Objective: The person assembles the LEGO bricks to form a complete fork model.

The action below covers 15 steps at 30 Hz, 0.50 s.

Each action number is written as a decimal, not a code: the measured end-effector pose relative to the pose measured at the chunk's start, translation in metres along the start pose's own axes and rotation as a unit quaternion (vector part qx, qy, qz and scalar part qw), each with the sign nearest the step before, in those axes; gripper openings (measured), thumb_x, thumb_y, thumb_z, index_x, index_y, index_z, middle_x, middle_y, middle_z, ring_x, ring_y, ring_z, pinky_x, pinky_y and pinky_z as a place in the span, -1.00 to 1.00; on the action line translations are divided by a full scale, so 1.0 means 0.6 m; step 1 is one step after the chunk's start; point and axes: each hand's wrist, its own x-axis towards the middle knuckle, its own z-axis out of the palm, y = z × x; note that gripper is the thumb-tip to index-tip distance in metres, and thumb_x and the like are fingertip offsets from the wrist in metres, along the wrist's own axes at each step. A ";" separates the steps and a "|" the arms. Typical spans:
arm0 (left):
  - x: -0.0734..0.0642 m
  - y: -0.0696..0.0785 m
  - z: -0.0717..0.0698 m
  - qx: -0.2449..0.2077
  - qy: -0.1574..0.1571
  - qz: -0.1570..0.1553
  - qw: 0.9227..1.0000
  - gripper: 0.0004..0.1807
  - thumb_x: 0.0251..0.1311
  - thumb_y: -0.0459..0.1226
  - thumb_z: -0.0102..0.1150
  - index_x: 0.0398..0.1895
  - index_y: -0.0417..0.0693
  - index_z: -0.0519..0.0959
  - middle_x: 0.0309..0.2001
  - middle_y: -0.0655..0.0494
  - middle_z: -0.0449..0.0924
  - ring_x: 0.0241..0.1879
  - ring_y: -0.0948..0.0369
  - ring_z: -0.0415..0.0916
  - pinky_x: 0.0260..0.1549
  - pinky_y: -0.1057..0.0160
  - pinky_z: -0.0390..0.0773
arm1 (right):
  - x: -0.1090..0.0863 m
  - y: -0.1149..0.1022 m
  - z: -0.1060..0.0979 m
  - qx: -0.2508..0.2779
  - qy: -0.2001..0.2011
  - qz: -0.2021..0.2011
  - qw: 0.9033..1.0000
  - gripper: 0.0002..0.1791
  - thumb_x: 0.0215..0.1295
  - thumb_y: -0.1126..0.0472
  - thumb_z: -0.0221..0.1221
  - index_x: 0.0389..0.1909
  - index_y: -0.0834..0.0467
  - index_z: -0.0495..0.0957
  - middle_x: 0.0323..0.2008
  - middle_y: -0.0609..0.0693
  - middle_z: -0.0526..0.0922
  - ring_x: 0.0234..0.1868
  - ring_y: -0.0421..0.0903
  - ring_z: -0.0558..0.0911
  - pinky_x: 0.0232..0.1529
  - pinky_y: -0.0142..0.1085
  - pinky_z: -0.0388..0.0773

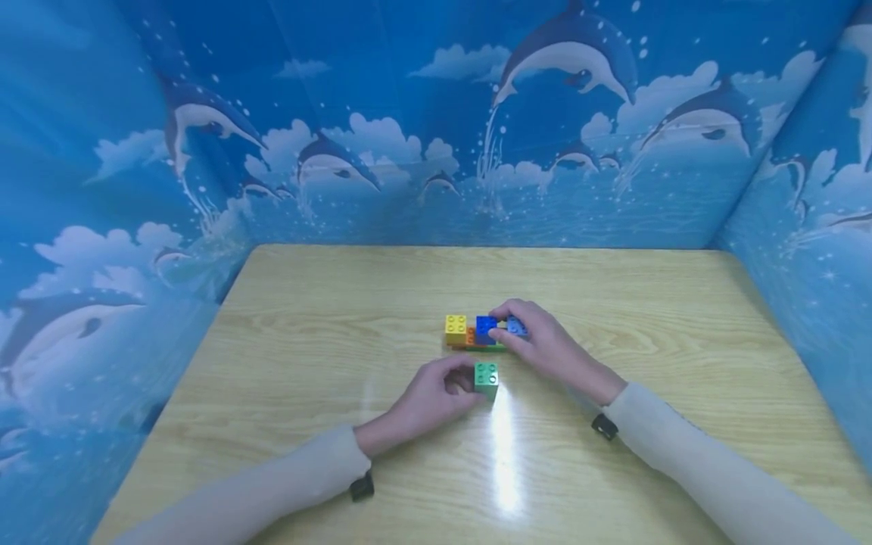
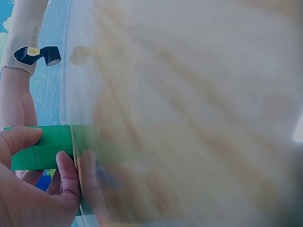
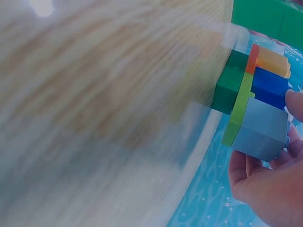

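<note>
In my left hand (image 1: pixel 441 387) is a light-topped green toy brick stack (image 1: pixel 486 378), pinched between thumb and fingers. Seams show along its sides in the left wrist view, where the thumb presses the green stack (image 2: pixel 52 142). Farther back, my right hand (image 1: pixel 545 341) pinches a dark blue brick (image 1: pixel 485 328) that sits on a built row of bricks. A light blue brick (image 3: pixel 262 130) stands beside it, under the curled fingers. At the row's left end are a yellow brick (image 1: pixel 455 328) and an orange piece (image 1: pixel 471 336). Flat lime green (image 3: pixel 239 111) and dark green (image 3: pixel 229 82) pieces lie beneath.
A wood-grain table (image 1: pixel 306 318) carries everything, with a bright light reflection near the middle. Blue dolphin-printed curtains (image 1: pixel 409 98) enclose the back and both sides. Each wrist wears a small black camera (image 1: pixel 362 486) on a strap.
</note>
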 end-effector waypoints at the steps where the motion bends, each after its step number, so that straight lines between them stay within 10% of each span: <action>1: 0.001 0.001 0.000 -0.001 -0.001 -0.003 1.000 -0.48 0.23 -0.33 0.58 0.27 -0.04 0.68 -0.05 0.25 0.72 -0.10 0.25 0.67 -0.09 0.24 0.71 | 0.001 0.000 0.000 0.002 0.000 0.001 1.000 -0.69 0.62 0.09 0.30 0.23 0.11 0.62 0.16 0.05 0.68 0.14 0.04 0.65 0.14 0.03 0.69; 15: -0.015 -0.006 -0.016 -0.019 -0.004 -0.021 1.000 -0.41 0.25 -0.42 0.47 0.36 -0.14 0.56 0.09 0.10 0.67 -0.01 0.17 0.63 -0.06 0.23 0.71 | -0.005 -0.003 -0.003 0.027 0.012 0.024 0.999 -0.52 0.60 0.06 0.32 0.39 0.16 0.54 0.31 0.09 0.62 0.32 0.13 0.58 0.32 0.13 0.57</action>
